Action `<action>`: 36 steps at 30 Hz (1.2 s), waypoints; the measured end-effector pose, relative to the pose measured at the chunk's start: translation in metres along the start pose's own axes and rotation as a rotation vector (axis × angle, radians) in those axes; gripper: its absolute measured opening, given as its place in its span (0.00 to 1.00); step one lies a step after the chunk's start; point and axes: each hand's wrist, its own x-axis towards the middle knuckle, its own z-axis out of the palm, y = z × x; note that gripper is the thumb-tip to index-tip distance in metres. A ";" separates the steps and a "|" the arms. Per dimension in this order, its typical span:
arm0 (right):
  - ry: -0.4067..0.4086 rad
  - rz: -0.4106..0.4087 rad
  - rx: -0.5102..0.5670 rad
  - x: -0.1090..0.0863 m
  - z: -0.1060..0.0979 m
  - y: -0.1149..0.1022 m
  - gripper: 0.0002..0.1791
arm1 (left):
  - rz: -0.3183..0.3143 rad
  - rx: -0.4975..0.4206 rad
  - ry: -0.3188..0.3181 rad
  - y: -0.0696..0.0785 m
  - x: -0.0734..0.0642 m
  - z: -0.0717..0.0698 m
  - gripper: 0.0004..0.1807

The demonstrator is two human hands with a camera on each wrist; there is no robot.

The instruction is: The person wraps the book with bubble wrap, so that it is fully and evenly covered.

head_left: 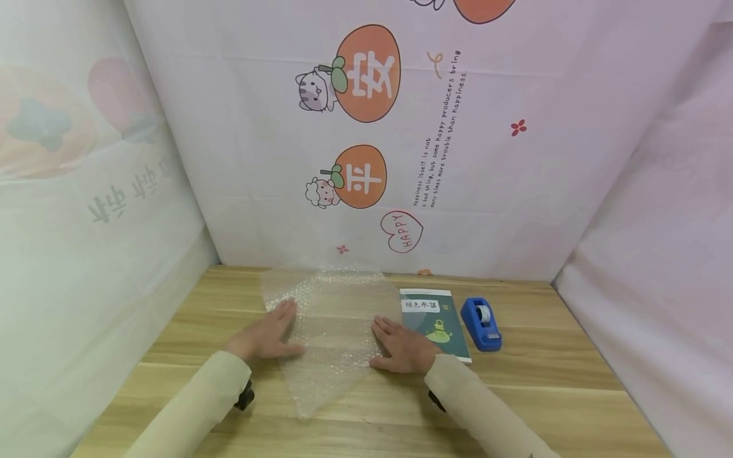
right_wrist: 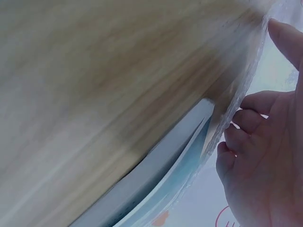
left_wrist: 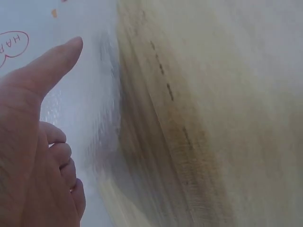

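In the head view, bubble wrap (head_left: 335,331) lay lower centre between the left hand (head_left: 268,334) and the right hand (head_left: 405,347), fingers extended on it; the booklet (head_left: 442,320) sat nearer the right hand. The left wrist view showed thumb and fingers apart; the right, the booklet lower centre.

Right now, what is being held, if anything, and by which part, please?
Nothing is held; the left hand and right hand just rest on the bubble wrap.

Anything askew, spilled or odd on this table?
Bubble wrap lies askew to the table, point-down rather than square, with one corner overlapping the green book. Behind, the backdrop's lettering runs sideways. No spill visible.
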 end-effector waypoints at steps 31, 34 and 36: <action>0.069 0.012 -0.039 0.000 0.002 -0.013 0.49 | -0.218 -0.078 -0.032 0.000 -0.013 0.020 0.61; 0.082 0.003 -0.042 0.000 0.001 -0.018 0.49 | -0.243 -0.072 -0.029 0.004 -0.013 0.020 0.60; 0.089 0.000 -0.041 0.000 0.000 -0.021 0.49 | -0.255 -0.073 -0.026 0.006 -0.013 0.020 0.60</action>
